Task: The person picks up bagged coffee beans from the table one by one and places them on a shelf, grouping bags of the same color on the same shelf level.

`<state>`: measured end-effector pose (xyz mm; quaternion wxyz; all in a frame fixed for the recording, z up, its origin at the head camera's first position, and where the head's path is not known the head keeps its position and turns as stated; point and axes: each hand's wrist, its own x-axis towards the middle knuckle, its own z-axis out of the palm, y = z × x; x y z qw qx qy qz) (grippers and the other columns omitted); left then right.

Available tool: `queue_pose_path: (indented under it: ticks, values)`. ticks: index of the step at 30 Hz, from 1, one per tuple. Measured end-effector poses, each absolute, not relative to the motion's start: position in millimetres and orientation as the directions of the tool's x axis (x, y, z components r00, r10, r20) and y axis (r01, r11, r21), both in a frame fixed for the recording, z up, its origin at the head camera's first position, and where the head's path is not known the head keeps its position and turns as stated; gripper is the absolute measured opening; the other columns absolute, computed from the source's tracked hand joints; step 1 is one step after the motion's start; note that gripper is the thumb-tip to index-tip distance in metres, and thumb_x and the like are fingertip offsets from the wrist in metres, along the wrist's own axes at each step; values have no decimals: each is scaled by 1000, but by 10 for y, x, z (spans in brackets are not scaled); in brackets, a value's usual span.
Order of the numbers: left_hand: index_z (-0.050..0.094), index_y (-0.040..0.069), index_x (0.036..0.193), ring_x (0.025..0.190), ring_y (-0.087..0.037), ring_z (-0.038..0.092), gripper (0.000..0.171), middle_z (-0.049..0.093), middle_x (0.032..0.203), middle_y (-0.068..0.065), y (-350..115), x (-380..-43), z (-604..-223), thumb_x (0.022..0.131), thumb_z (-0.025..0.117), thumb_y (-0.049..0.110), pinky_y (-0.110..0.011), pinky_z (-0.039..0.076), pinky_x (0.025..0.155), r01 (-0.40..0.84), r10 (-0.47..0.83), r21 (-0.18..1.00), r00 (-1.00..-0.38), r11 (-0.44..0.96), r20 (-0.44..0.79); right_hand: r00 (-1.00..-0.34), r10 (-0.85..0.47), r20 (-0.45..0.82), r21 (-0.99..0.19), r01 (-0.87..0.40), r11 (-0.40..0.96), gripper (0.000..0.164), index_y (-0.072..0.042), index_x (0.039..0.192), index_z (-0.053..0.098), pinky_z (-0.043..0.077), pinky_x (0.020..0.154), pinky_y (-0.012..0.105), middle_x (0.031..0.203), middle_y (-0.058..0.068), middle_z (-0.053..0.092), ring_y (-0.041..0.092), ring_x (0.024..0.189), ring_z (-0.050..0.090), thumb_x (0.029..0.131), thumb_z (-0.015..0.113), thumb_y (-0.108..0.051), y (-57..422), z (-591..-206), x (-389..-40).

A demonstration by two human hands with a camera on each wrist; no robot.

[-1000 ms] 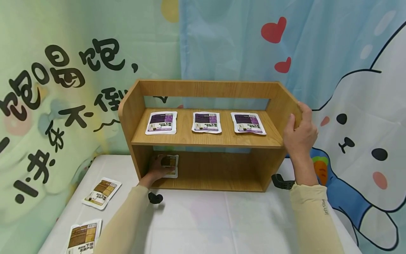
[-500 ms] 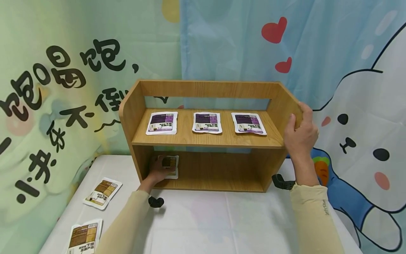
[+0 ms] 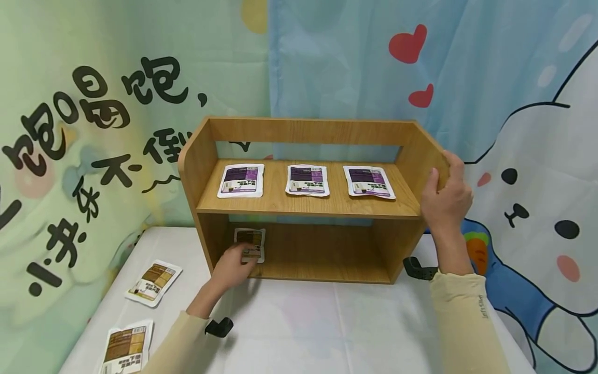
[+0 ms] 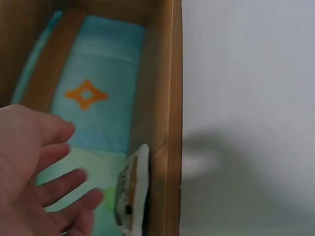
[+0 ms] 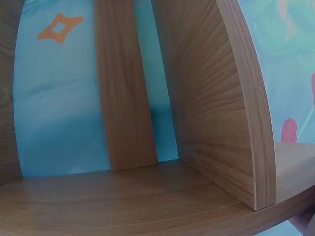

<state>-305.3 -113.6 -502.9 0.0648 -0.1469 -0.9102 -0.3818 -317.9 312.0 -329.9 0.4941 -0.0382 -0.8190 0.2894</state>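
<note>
A wooden two-tier shelf (image 3: 308, 213) stands on the white table. On its lower board, at the left, lies a brown-and-white pouch (image 3: 247, 237). My left hand (image 3: 233, 267) is in front of that pouch, overlapping its lower part in the head view. In the left wrist view, the fingers of the left hand (image 4: 44, 172) are spread and hold nothing, apart from the pouch (image 4: 134, 191). My right hand (image 3: 447, 197) grips the edge of the shelf's right side panel (image 3: 426, 158), thumb on the inner face.
Three purple-and-white pouches (image 3: 240, 181) lie in a row on the upper board. Two more brown-and-white pouches, one farther back (image 3: 153, 283) and one nearer (image 3: 126, 348), lie on the table (image 3: 289, 332) left of the shelf. Printed cloths hang behind.
My left hand has let go of the brown-and-white pouch and drawn back toward the front of the shelf. The pouch stays on the lower board. My right hand keeps its grip on the side panel.
</note>
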Motion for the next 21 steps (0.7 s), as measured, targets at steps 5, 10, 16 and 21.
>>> queue_pose_path:
  ticks: [5, 10, 16, 21]
  values:
    - [69, 7, 106, 85, -16, 65, 17, 69, 95, 1, -1371, -2736, -5018, 91, 68, 14, -35, 52, 74, 324, 280, 720, -942, 613, 185, -512, 349, 785, -515, -227, 826, 37, -17, 136, 47, 51, 73, 56, 114, 23, 64, 43, 90, 64, 101, 48, -30, 3122, -3334, -3170]
    - [69, 7, 103, 77, -12, 63, 13, 67, 88, 4, -1670, -2490, -4967, 91, 67, 10, -32, 51, 70, 295, 265, 727, -951, 620, 160, -494, 337, 801, -500, -243, 831, 38, -16, 136, 48, 50, 70, 55, 110, 25, 64, 44, 84, 63, 101, 48, -29, 3124, -3320, -3179]
    - [69, 6, 107, 68, -9, 60, 17, 66, 80, 4, -2052, -2186, -4938, 91, 67, 11, -30, 49, 63, 162, 132, 719, -986, 675, 98, -492, 341, 801, -501, -240, 831, 37, -16, 136, 48, 50, 70, 55, 111, 23, 64, 44, 85, 64, 101, 47, -30, 3116, -3292, -3186]
    - [68, 5, 109, 75, -15, 63, 19, 69, 86, -3, -2374, -1937, -4910, 91, 68, 11, -33, 51, 68, 71, 4, 708, -995, 703, 95, -504, 346, 792, -509, -231, 829, 38, -18, 137, 47, 51, 73, 56, 116, 21, 64, 43, 92, 64, 102, 46, -31, 3095, -3298, -3189]
